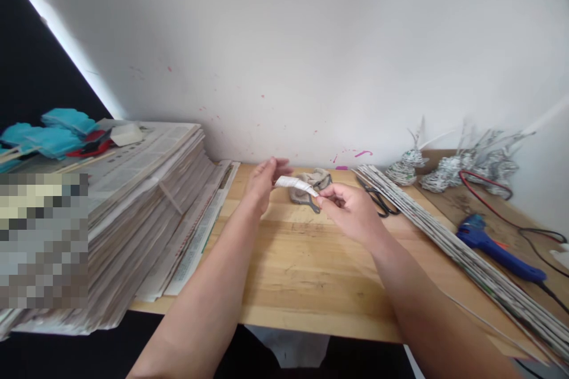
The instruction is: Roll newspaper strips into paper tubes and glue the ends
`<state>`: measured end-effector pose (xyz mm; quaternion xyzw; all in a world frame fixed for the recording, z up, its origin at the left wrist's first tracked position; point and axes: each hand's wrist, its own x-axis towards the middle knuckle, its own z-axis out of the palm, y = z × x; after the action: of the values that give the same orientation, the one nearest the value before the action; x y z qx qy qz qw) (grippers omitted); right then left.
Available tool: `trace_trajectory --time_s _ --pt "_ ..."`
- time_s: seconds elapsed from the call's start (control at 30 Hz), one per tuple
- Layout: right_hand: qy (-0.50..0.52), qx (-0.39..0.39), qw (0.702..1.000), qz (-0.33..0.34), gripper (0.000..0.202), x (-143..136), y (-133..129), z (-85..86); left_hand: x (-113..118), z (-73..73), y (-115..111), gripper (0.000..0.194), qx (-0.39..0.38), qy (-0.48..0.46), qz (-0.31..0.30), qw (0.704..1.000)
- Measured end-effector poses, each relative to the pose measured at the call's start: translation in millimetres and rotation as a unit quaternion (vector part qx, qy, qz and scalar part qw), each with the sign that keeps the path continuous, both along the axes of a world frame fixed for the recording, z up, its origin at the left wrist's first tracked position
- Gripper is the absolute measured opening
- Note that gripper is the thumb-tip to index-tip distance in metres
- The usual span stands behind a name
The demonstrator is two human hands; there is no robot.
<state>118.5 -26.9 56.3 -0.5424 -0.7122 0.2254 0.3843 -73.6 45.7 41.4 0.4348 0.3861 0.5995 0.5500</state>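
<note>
Pinches the narrow tip of a rolled white paper cone (294, 183) in the right hand (349, 207), holds the left hand (261, 182) open at the wider end with unclear contact, above the wooden table (306, 272), partly before a crumpled cloth (320, 176).

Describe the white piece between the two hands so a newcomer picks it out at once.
Start at the wooden table against the pale wall. Over it, a white tapered roll shows between the left hand and the right hand, which pinches its narrow end. Its wrapped, gently bent body sets it apart from the crumpled fabric beyond it and the long, straight newspaper rods on the right.
</note>
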Motion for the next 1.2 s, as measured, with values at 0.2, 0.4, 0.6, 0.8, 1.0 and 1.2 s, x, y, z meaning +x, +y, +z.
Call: trace_trajectory --time_s 0.2,0.4,0.6,0.8,1.0,1.2 --pt "-0.059 0.059 0.994 -0.064 0.012 4 5 -3.5 -4 5.6 -18 0.029 0.015 0.133 -0.362 0.923" --pt "-0.070 0.036 0.997 -0.021 0.014 0 0 -0.7 -10 15.7 -17 0.048 0.072 0.014 -0.192 0.979" --pt "-0.036 0.067 0.995 -0.071 0.015 3 3 0.1 -8 4.8 -11 0.058 0.031 0.118 -0.306 0.944" --pt "-0.088 0.059 0.993 -0.052 0.012 4 7 -7.1 -15 16.7 -27 0.080 0.023 0.083 -0.444 0.892" --pt "-0.099 0.037 0.994 -0.015 0.011 0 4 -8.1 -8 20.6 -20 0.072 0.023 -0.042 -0.222 0.974" --pt "-0.071 0.001 0.997 -0.042 0.014 2 5 -2.6 -3 -4.5 0 0.036 0.007 0.044 0.005 0.999"
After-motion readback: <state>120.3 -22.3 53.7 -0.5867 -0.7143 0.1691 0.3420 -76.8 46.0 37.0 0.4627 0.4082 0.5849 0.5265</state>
